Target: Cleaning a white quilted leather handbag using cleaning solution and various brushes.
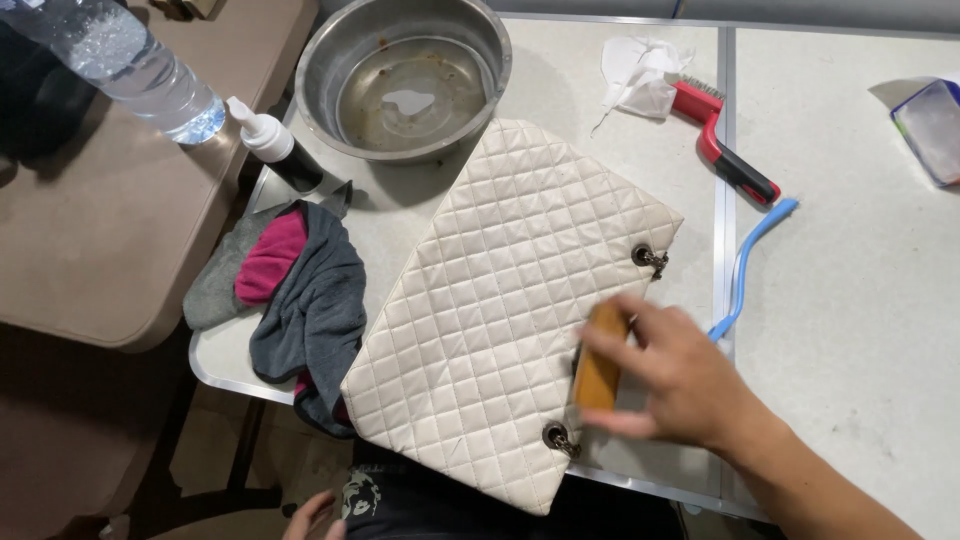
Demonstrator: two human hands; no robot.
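The quilted cream handbag (pixel 505 310) lies flat and slantwise across the middle of the pale surface (pixel 850 300), its lower corner hanging just over the near edge. We have our right hand (pixel 672 375) at the bag's right edge, between the two metal chain eyelets, and the grip is clamped on a wooden-backed brush (pixel 598 370), fingers curled over its top, thumb under its lower end. The hand is blurred, so we cannot tell whether the brush touches the leather. Our left hand (pixel 312 518) shows only as a few fingers at the bottom edge, down below the surface; whether that grip is together or apart, we cannot tell.

Just left of the bag sits a heap of grey and pink cloths (pixel 295 290), touching its long side. Behind the bag stands a steel bowl (pixel 403 75) with a little liquid in the bottom, and beside that a small dark bottle with a white nozzle (pixel 272 145). To the right we see a crumpled white tissue (pixel 640 75), a red-and-black wire brush (pixel 722 145) and a thin blue brush (pixel 750 265), all apart from the bag. A clear plastic water bottle (pixel 125 60) lies on the brown table at the left.
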